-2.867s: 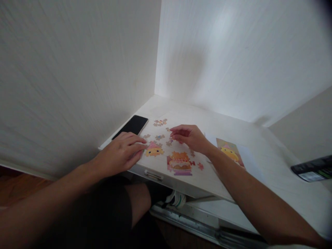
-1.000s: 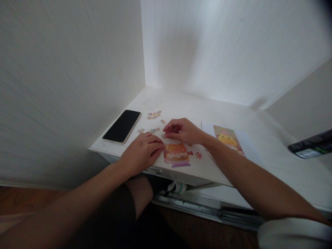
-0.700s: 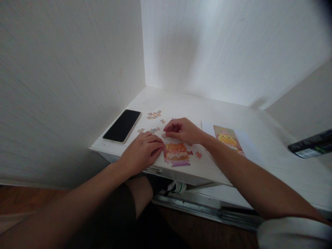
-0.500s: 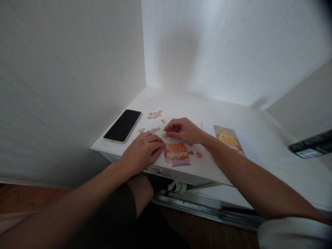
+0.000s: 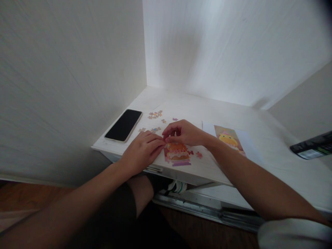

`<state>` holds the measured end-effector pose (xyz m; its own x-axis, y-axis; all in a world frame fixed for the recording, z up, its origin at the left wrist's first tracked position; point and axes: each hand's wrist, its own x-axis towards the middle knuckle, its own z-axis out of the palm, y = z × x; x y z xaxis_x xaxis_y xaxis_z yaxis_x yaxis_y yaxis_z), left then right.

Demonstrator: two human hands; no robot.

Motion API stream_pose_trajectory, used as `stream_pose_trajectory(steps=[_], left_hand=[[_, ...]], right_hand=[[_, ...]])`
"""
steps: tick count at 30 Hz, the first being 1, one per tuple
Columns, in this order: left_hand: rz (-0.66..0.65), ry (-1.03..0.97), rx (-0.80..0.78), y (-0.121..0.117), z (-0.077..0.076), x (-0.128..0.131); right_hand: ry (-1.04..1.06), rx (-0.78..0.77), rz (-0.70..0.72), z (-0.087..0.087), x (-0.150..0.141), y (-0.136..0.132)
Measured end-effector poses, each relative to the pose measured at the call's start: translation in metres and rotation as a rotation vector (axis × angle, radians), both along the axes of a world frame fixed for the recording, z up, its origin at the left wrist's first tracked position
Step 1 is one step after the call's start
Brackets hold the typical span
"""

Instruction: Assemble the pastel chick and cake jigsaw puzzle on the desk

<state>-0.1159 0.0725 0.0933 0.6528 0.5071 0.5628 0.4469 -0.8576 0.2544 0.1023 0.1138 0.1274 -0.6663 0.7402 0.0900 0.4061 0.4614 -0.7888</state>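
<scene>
Left hand: Here it is at the cake section's left side, your left hand (image 5: 141,150) low, fingers bent and bunched; you can't be sure from this view whether they pinch a piece.
Right hand: Your right hand (image 5: 185,133) arches over the upper left corner, fingers curled, tips almost meeting the left's; a piece between them? Cannot tell.
Cake section: Joined pieces, the cake section (image 5: 178,154) lies flat near the front edge of the bench (image 5: 186,103); shove it towards you and it could slide out over that edge.
Seams: Two hands crowd one corner, so uneven sideways pressure could buckle the joins or pop a tab up.
Blind spot: Your right hand hides the upper edge, and a crooked fit there could slip past you.
Red piece: Close to your right forearm sits the loose red piece (image 5: 199,155); a low sweep back could drag it away.
Loose cluster: Further back, the scattered pieces (image 5: 155,114) bunch beyond the phone's right side; a hasty reach could scatter them, the phone (image 5: 123,125) close by.
</scene>
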Motion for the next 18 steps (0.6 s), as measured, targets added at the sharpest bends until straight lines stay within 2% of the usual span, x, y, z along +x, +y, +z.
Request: stream_pose_trajectory(steps=[3,9,13,18], left_hand=[[0.0,-0.02,0.034,-0.001,-0.001,-0.001],[0.052,-0.03,0.072,-0.004,-0.001,-0.001],[0.037,0.028,0.066,-0.014,0.001,-0.003],[-0.084,0.192,0.06,-0.029,-0.003,-0.005]], right_hand=[[-0.013,-0.013,0.02,0.001,0.001,-0.001],[0.071,-0.157,0.046,-0.005,0.003,0.003],[0.122,-0.147,-0.111,-0.002,0.013,0.011],[0.003,-0.05,-0.262,-0.002,0.029,0.022]])
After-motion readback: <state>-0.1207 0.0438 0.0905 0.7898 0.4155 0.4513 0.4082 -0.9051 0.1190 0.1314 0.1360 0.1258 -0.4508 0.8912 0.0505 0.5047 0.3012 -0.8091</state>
